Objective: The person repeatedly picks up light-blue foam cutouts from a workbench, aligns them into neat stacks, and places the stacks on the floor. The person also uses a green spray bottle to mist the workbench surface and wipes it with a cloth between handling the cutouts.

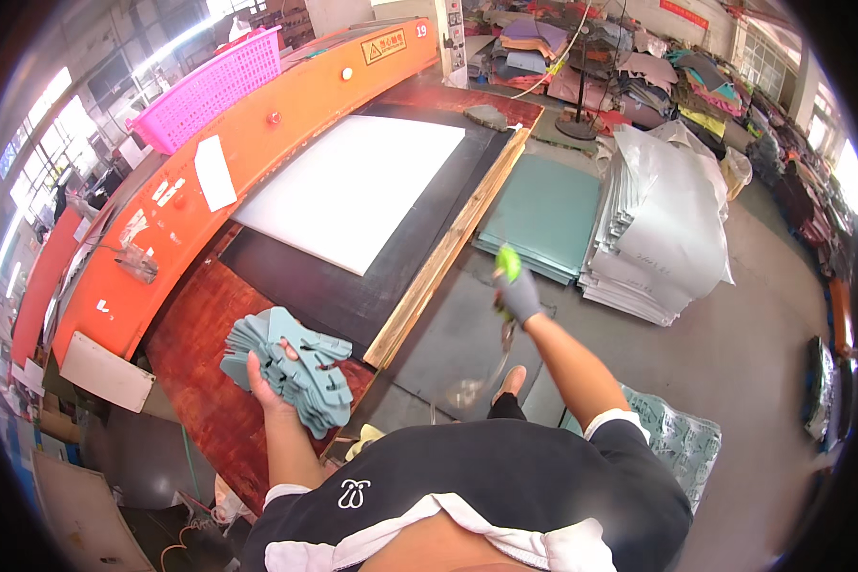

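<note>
My left hand (269, 383) is bare and closed round a thick stack of grey-green cut-out pieces (300, 357) with slots and notches. The stack is over the red-brown end of the table (191, 329). Out to the right, past the table's wooden edge strip, is my right hand (517, 291) in a grey glove with a bright green part. Its fingers are blurred but look closed. Something brownish with a thin, shiny curved strip (501, 357) hangs beneath it, too smeared to name. A white board (357, 186) lies on a black mat (286, 276) on the table.
An orange machine beam (248, 129) spans the table, with a pink basket (210, 86) on top. Right of the table stand a stack of green sheets (543, 210) and a taller pile of silver-grey sheets (653, 224). Coloured material heaps (629, 71) fill the back. A dark stone-like lump (486, 116) sits on the table's far end.
</note>
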{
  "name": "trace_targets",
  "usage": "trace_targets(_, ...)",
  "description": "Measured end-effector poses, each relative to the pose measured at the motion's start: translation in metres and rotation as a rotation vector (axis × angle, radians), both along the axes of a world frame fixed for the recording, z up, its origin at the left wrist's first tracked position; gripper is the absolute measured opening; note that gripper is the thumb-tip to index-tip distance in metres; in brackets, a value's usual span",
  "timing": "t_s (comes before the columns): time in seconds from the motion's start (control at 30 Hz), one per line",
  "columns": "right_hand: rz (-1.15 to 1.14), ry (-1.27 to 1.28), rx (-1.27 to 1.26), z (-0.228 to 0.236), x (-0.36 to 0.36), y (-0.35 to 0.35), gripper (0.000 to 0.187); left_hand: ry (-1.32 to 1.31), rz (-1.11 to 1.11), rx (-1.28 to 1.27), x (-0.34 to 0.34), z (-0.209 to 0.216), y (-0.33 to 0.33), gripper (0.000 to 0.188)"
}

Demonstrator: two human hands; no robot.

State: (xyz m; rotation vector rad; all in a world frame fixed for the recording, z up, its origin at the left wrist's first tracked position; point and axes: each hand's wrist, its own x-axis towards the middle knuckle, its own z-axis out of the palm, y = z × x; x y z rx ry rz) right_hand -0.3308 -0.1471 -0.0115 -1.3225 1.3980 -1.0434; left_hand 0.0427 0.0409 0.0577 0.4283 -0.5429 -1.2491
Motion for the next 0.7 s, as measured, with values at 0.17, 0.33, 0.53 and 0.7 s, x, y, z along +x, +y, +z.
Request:
trace_targets(0.17, 0.2, 0.01, 0.065, -0.021, 0.024, 0.048, 0.029, -0.006, -0.066, -0.049, 0.001, -0.002, 0.01, 0.051)
trace_targets(0.33, -0.377, -0.191, -0.001, 0.0, -0.019, -0.005, 0.022, -0.079, -0.111, -0.098, 0.008, 0.003, 0.014, 0.053)
trace_targets(0.53, 0.618, -0.046, -0.029, 0.012, 0.082, 0.069, 0.036, -0.103, -0.17, -0.184, -0.001, 0.002, 0.0, 0.055)
trace_targets(0.7, 0.551, 0.023, -0.173, 0.025, 0.067, 0.028, 0.026, -0.162, -0.164, -0.177, -0.005, 0.001, -0.002, 0.064)
